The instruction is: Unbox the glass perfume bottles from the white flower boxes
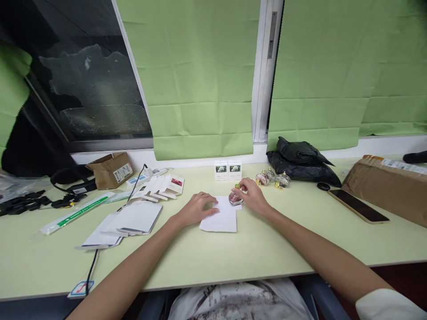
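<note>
A round glass perfume bottle with a gold cap is in the fingers of my right hand, gripped near its top. It is at the upper right part of a white paper sheet, which lies flat on the table in front of me. My left hand rests on the sheet's left edge, its fingers curved and spread, with the thumb on the paper. Two small white boxes with green pictures stand side by side behind the sheet. Several similar bottles with gold caps stand beyond my right hand.
On the left lie folded white cartons, white sheets, a brown open box and a black cable. To the right are black plastic bags, a phone and a large cardboard box.
</note>
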Available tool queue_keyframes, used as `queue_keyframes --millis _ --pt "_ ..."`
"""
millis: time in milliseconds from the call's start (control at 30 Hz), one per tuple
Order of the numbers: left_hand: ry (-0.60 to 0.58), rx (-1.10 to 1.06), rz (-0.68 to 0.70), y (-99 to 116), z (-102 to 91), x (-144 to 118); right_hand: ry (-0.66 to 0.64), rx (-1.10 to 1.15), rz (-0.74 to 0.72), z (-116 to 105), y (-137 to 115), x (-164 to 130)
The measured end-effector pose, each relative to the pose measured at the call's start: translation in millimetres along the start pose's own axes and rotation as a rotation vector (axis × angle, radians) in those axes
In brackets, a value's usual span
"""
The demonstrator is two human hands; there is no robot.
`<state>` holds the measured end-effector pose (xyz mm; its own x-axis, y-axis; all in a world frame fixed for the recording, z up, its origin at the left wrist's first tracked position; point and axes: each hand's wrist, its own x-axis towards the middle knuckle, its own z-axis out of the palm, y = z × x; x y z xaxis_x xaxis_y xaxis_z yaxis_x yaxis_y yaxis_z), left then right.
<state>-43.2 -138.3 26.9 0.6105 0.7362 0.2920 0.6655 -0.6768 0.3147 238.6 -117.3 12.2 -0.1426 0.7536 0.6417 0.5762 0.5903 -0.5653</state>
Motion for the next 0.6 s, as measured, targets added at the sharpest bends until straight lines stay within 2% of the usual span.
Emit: queue_keyframes --millis 133,267,467,600 --pt "0.024 0.004 -0.043 4.6 -0.6 0.2 -0.038 0.110 0.070 2.5 -7.2 -3.6" --pt "0.037 -0.055 -0.060 14.2 -1.3 0.8 -0.068 0.200 0.081 5.3 -17.0 -6.7" --pt "-0.044 -0.313 -0.127 24.8 -5.0 2.2 -0.144 0.305 0.066 8.6 -31.2 -11.1" --pt "-0.008 -0.432 -0.147 24.8 -1.3 5.1 -0.188 0.331 0.035 10.9 -36.2 -13.6"
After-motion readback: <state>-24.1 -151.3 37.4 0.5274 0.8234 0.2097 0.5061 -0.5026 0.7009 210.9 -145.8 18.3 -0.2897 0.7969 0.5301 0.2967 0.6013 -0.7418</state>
